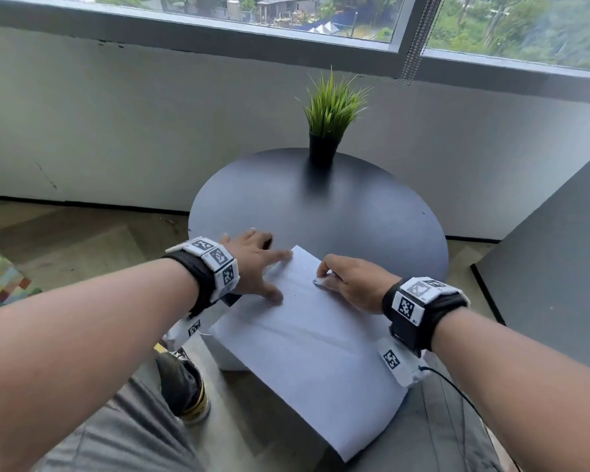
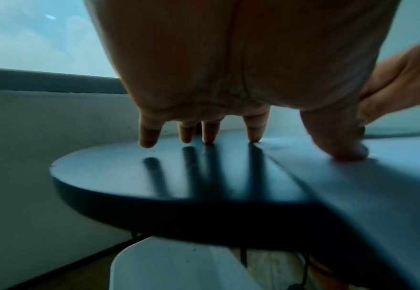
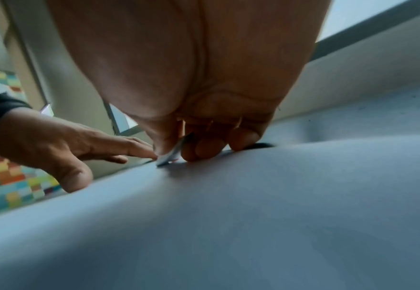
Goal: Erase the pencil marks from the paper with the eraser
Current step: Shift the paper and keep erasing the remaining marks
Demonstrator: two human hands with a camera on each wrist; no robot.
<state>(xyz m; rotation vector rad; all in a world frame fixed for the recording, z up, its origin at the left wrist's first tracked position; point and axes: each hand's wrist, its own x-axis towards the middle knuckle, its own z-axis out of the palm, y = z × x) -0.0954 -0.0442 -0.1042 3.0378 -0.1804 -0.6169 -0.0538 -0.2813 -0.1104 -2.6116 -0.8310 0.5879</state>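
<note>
A white sheet of paper (image 1: 304,349) lies creased on the round dark table (image 1: 338,206), its near part hanging over the table's edge. My right hand (image 1: 351,284) pinches a small white eraser (image 1: 319,282) and holds it against the paper's upper part; in the right wrist view the eraser (image 3: 169,157) sits between thumb and fingers on the paper (image 3: 228,215). My left hand (image 1: 256,264) lies spread with straight fingers. Its thumb and forefinger press the paper's left edge, and the other fingers (image 2: 209,133) touch the table (image 2: 129,176). Pencil marks are too faint to make out.
A potted green plant (image 1: 327,124) stands at the table's far edge under the window. A grey panel (image 1: 559,284) rises on the right. My knee and a shoe (image 1: 184,386) are below the table on the left, near a coloured rug (image 1: 0,281).
</note>
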